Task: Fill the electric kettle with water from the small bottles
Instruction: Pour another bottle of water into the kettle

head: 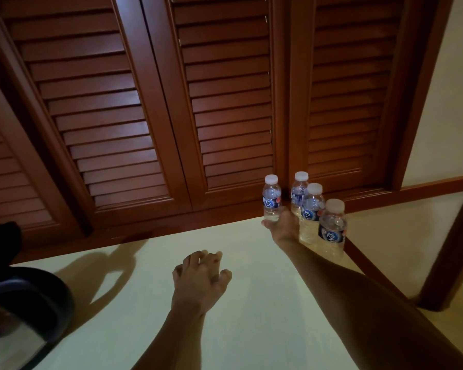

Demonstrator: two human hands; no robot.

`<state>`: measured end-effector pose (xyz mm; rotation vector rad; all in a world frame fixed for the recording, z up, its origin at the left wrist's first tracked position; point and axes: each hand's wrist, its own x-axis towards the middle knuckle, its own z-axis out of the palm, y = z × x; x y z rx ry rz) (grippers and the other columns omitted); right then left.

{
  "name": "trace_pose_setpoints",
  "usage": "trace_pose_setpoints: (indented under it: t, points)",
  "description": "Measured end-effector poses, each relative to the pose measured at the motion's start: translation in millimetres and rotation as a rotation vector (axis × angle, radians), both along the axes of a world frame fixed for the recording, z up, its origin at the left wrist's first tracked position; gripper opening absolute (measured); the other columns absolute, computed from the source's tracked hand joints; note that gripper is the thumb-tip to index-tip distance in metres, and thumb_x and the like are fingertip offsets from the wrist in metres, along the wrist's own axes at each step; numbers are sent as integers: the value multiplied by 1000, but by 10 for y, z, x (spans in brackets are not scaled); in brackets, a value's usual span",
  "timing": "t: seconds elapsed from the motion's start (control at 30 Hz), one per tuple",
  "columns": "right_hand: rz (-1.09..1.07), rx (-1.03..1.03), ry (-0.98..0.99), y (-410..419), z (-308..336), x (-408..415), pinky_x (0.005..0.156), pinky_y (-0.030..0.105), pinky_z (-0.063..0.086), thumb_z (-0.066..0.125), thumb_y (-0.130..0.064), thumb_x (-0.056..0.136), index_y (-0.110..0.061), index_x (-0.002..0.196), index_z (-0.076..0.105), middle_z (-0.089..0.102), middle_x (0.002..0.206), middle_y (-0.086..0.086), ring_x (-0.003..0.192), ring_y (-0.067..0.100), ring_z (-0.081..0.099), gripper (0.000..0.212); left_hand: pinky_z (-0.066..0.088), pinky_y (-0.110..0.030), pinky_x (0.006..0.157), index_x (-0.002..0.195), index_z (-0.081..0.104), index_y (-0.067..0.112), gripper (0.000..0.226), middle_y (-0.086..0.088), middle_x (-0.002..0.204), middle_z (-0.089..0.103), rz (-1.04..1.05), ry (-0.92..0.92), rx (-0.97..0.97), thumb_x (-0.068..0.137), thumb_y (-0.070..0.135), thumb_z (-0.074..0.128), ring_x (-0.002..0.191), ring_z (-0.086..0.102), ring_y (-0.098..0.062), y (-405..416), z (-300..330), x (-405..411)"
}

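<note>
Your right hand (282, 225) wraps its fingers around the leftmost small clear capped water bottle (271, 197) at the pale desk's (251, 303) back edge, ready to lift; your left hand (198, 279) hovers empty, fingers loosely curled.

A pale cream, smooth countertop (251, 303) is stretching across the lower half of the view, catching soft shadows on its left part. Behind it, reddish-brown wooden louvred shutter doors (150, 102) are standing side by side, their horizontal slats running across each panel, with a matching wooden sill along their lower edge where it is meeting the counter. To the right, a cream plaster wall (449, 102) is showing beside a reddish-brown wooden frame post (417, 97). Above the counter's left end, a black, blurred shape (3, 236) is sitting, too unclear to identify
</note>
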<state>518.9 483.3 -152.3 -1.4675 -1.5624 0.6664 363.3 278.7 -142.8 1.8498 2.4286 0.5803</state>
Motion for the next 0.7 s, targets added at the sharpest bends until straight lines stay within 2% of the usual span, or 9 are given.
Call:
trace_pose_setpoints:
  t: [0.23, 0.37, 0.6, 0.7]
  points:
    - [0, -17, 2, 14, 5, 2, 81, 33, 51, 83, -24, 70, -12, 108, 61, 68, 104, 8, 94, 26, 64, 46, 25, -46, 114, 141, 44, 39, 51, 5, 151, 39, -5, 4, -1, 93, 54, 44, 141, 30, -16, 8, -8, -6]
    - [-20, -44, 1, -8, 5, 1, 82, 37, 54, 86, -29, 65, -11, 108, 59, 68, 105, 8, 95, 27, 64, 54, 24, -45, 113, 142, 43, 40, 51, 5, 151, 39, -6, -1, -10, 93, 55, 44, 141, 30, -16, 14, -20, -23]
    - [-36, -82, -10, -327, 52, 50, 82, 32, 50, 83, -26, 70, -5, 115, 57, 64, 116, 13, 104, 29, 61, 56, 24, -45, 113, 141, 45, 36, 51, 3, 150, 40, -22, -4, -21, 94, 53, 44, 141, 30, -18, -25, 34, 3]
    - [-21, -75, -44, -624, 90, 115, 85, 28, 45, 80, -24, 76, -1, 126, 52, 58, 126, 17, 115, 30, 56, 62, 26, -45, 111, 137, 51, 31, 48, 1, 145, 46, -30, -16, -12, 93, 49, 46, 138, 35, -20, -55, 84, 20]
